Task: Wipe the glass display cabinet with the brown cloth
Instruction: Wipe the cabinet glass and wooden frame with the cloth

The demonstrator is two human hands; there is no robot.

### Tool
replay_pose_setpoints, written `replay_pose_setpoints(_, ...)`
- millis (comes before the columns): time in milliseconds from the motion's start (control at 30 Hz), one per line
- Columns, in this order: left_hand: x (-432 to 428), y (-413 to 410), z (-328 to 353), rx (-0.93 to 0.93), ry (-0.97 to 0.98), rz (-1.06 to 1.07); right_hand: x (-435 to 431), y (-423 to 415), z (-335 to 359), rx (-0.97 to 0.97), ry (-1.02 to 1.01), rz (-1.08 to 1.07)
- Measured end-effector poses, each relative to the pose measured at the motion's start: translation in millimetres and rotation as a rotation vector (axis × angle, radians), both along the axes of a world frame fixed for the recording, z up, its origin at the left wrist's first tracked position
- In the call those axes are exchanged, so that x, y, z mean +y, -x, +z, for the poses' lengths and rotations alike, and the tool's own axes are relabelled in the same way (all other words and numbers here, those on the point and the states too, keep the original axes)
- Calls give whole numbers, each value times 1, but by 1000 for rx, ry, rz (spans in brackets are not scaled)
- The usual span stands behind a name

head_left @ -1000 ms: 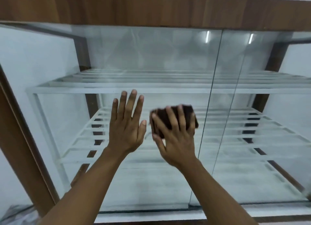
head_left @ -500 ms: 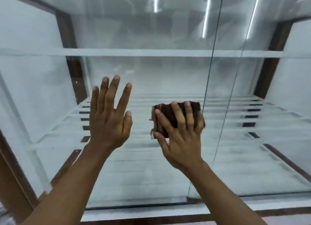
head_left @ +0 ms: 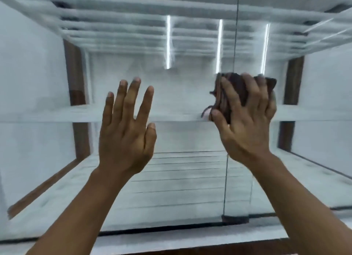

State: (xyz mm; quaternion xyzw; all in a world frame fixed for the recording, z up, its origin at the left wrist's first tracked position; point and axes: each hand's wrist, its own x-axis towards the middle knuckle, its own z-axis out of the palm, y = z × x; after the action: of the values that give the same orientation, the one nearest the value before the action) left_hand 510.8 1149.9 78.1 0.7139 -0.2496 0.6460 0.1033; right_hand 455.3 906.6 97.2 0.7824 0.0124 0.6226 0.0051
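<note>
Pressing from the near side, the right hand (head_left: pixel 245 125) has its grip clenched over the brown cloth (head_left: pixel 238 89), fingers spread on the bundle and thumb hooked at its lower left edge. The left hand (head_left: pixel 127 129) is released, fingers straight and apart, and it seems to lean on the pane for support. Compared with half a second ago, the cloth has travelled up and to the right. It now sits across the vertical seam (head_left: pixel 235 45) between the two panes, and the view has tilted upward. I judge that the wiping is in progress and is passing to the right pane. The cloth is dark brown, folded into a thick crumpled pad with one loose corner hanging. Behind it, the glass display cabinet (head_left: pixel 76 83) looks hazy and grey, with a white slatted shelf (head_left: pixel 57 115) and, further up, thin light reflections (head_left: pixel 168 43).
</note>
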Motion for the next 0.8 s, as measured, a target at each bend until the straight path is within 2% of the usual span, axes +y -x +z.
replay_pose_setpoints(67, -1, -2, -11, -7, 12, -2, 13, -6, 16, -39, -48, -2)
replay_pose_setpoints(133, -1, -4, -11, 0, 23, -16, 49, -12, 2, -51, 92, 37)
replay_pose_setpoints(200, 0, -4, -9, 5, 30, -30, 78, -15, -52, -21, 247, 113)
replay_pose_setpoints(267, 3, -4, -16, 14, 26, -44, 77, -11, -115, 45, 321, 135)
replay_pose_setpoints(367, 3, -1, -47, 13, -2, -19, 28, -1, -156, 76, 261, 79)
replay_pose_setpoints(433, -2, 1, -74, 4, 5, -2, 5, 2, -132, 42, 71, 46)
replay_pose_setpoints(500, -5, 2, -86, -9, 15, -2, 17, -3, -93, -7, -46, 24)
replay_pose_setpoints(567, -4, 2, -85, -4, 35, -19, 57, -11, -80, -12, 35, 69)
replay_pose_setpoints(667, 0, 4, -83, 31, 45, -43, 105, -14, -134, 43, 178, 185)
replay_pose_setpoints(800, 5, 6, -97, 43, 6, -52, 71, -3, -218, 103, 221, 107)
